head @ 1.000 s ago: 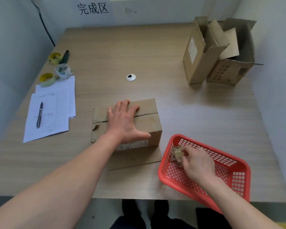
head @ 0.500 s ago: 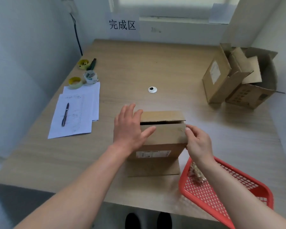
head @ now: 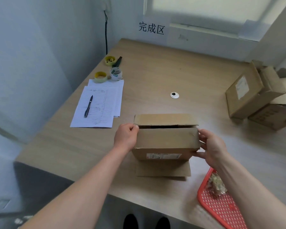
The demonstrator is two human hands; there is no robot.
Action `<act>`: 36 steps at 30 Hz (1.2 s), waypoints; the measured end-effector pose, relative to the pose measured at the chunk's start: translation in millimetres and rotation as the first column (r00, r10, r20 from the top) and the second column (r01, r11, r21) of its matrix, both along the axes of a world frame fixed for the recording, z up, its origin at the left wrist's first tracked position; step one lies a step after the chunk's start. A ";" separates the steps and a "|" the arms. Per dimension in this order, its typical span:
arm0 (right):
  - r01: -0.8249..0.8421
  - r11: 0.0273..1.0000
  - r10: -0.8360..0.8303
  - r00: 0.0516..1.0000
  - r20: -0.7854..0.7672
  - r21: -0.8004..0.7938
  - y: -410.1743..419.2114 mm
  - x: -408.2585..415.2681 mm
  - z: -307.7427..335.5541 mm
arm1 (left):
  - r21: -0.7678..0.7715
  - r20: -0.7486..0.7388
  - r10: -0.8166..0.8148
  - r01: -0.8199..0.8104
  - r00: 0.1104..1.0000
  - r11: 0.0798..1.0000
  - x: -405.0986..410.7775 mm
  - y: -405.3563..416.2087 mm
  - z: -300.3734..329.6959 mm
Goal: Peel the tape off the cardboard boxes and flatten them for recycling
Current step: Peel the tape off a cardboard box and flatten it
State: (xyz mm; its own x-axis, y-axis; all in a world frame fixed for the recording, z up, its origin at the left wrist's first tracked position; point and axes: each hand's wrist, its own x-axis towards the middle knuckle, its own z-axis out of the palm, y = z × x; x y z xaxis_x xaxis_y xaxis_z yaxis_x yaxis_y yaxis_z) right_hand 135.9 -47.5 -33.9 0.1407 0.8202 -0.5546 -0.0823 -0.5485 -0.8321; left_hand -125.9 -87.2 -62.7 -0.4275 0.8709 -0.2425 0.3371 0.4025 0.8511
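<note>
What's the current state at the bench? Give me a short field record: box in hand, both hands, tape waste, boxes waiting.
box in hand: cardboard box, top flaps parted, upright on table
left hand: grips box's left top corner
right hand: holds box's right side
tape waste: wad of tape in red basket
boxes waiting: two open boxes, far right

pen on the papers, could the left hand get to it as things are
Probably yes, once it lets go. The left hand grips the box edge, and the pen lies in the open on the papers, to its left and a bit farther away, with nothing between.
</note>
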 end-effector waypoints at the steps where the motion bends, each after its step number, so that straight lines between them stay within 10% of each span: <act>1: -0.007 1.000 0.006 0.999 -0.044 -0.017 0.9 1.9 1.8 | -0.021 0.075 0.016 -0.015 0.997 1.000 -1.3 2.5 5.6; 9: -0.175 0.982 0.169 0.981 -0.096 -0.063 6.5 8.2 -1.1 | -0.171 0.229 -0.283 0.324 0.931 0.930 -15.5 12.7 39.5; 14: -0.692 0.696 0.713 0.631 0.306 -0.194 9.6 8.2 5.5 | -0.466 -0.077 -0.544 0.452 0.836 0.760 -7.7 8.8 36.2; 19: -0.614 0.762 0.501 0.353 0.790 -0.209 7.2 -27.3 -3.4 | -0.410 -0.231 -0.373 0.258 0.898 0.875 19.1 1.0 17.2; 23: -0.557 0.812 0.415 0.345 0.842 -0.172 6.8 -28.3 -16.8 | -0.384 -0.244 -0.255 0.148 0.936 0.911 25.6 1.0 11.8; 26: -0.578 0.811 0.472 0.552 0.687 -0.093 19.9 -15.5 -9.8 | -0.321 -0.034 -0.187 0.166 0.982 0.932 18.4 3.2 18.8; 30: -0.412 0.904 0.414 0.910 0.008 0.111 54.4 16.7 5.1 | -0.161 0.131 -0.199 0.219 0.971 0.962 -8.6 2.5 48.5; 36: -0.297 0.923 0.385 0.703 -0.597 0.245 76.0 48.7 16.4 | -0.009 0.129 -0.292 0.296 0.948 0.955 -39.5 -7.6 65.0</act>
State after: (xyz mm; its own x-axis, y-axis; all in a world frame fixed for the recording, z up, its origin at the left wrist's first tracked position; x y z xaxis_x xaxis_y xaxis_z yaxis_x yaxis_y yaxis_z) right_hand 184.6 28.5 -17.4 -0.5031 0.8080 -0.3066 -0.4320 -0.5424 -0.7206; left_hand -165.4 -94.9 2.4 -0.1183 0.9455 -0.3034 0.3361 0.3257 0.8837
